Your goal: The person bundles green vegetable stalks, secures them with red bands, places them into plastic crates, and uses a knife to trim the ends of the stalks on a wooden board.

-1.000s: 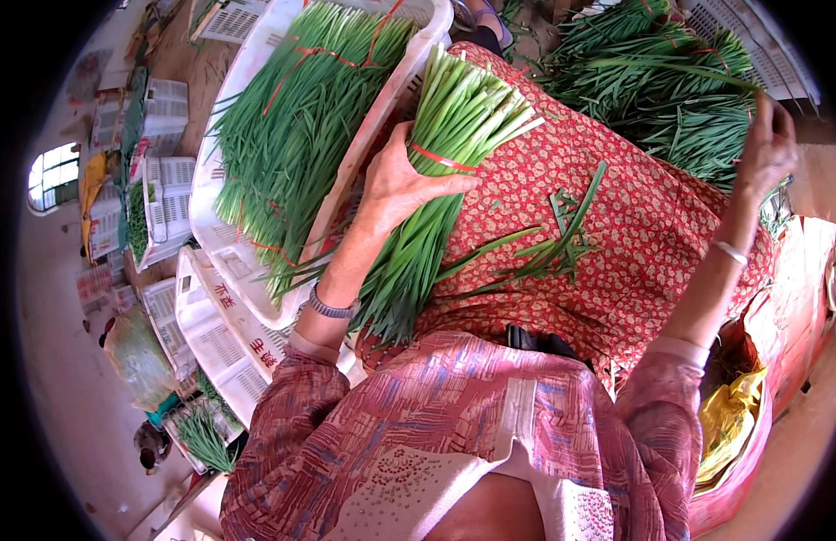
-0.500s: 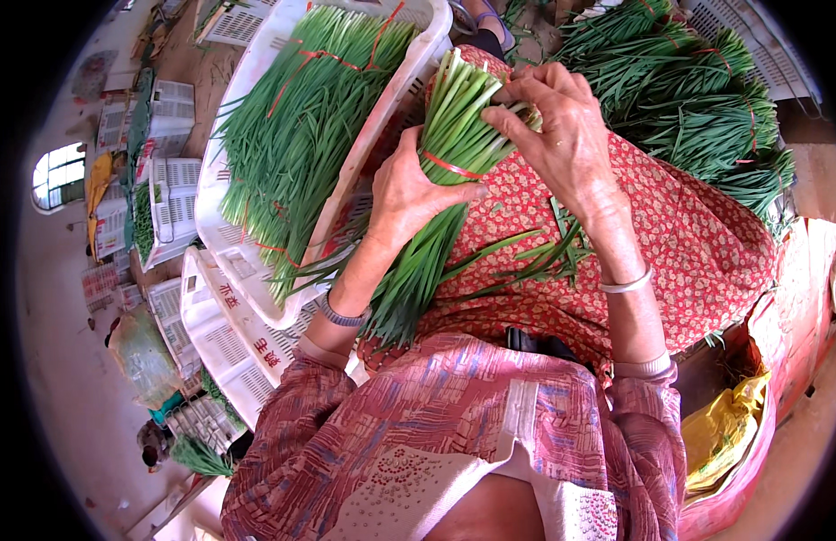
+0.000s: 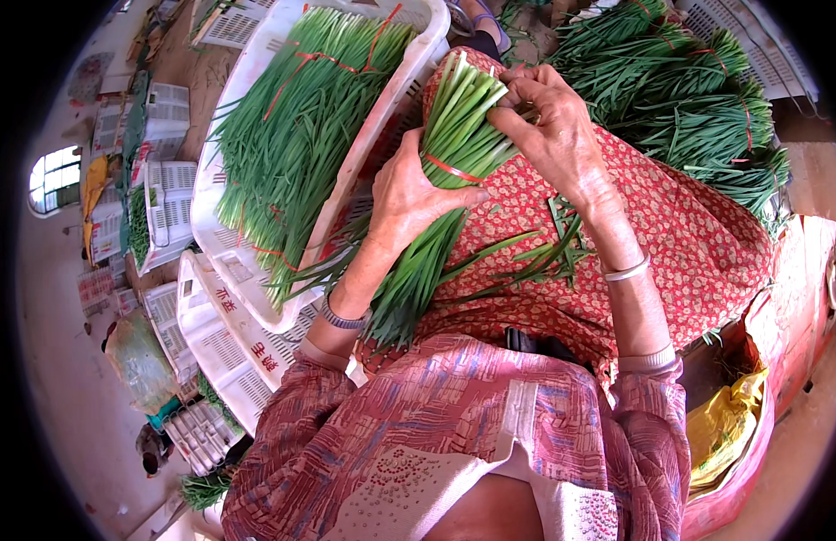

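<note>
A bundle of garlic chives (image 3: 467, 126) lies over my lap, pale cut ends pointing away and green leaves hanging toward me. One red band (image 3: 452, 169) circles it. My left hand (image 3: 409, 191) wraps round the bundle at the band, thumb across the front. At the far right side of the bundle, my right hand (image 3: 555, 131) pinches stems near the cut ends, its fingertips partly hiding them. Loose chive leaves (image 3: 562, 239) rest on the red flowered cloth (image 3: 670, 225) covering my lap.
A white crate (image 3: 301, 316) at the left holds banded chives (image 3: 319, 135). More bundles (image 3: 697, 99) are stacked at the far right. Another white crate (image 3: 264, 347) stands nearer on the left. A yellow bag (image 3: 729, 428) sits inside a red container at the lower right.
The fingers of my right hand have drawn in closer together at the stem ends. My left hand keeps its hold on the bundle.
</note>
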Motion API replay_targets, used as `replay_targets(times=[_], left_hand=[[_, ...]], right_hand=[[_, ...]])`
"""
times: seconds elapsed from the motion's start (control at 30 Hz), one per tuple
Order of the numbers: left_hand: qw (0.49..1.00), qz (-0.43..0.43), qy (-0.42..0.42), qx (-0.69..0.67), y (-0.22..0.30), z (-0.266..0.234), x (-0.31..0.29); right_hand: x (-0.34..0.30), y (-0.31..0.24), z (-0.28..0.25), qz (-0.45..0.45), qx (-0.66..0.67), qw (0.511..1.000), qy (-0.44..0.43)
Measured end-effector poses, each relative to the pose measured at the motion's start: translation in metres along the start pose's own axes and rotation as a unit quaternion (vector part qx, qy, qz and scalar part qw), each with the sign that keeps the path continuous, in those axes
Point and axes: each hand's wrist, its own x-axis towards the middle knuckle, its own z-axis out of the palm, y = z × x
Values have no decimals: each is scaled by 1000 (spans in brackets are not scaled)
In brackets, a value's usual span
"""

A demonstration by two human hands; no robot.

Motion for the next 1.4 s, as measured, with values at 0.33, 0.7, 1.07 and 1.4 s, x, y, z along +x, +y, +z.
replay_targets(times=[0.33, 0.7, 1.07, 1.4], left_hand=[[1000, 8, -2, 28, 4, 0, 2], [1000, -10, 4, -11, -10, -2, -1], [1000, -19, -8, -20, -1, 1, -4], [1000, 16, 2, 16, -2, -1, -6]], right_hand=[[3, -11, 8, -77, -154, 982, 71], [26, 30, -147, 149, -456, 862, 163], [-18, -14, -5, -60, -83, 995, 11], [-5, 9, -32, -76, -73, 984, 142]])
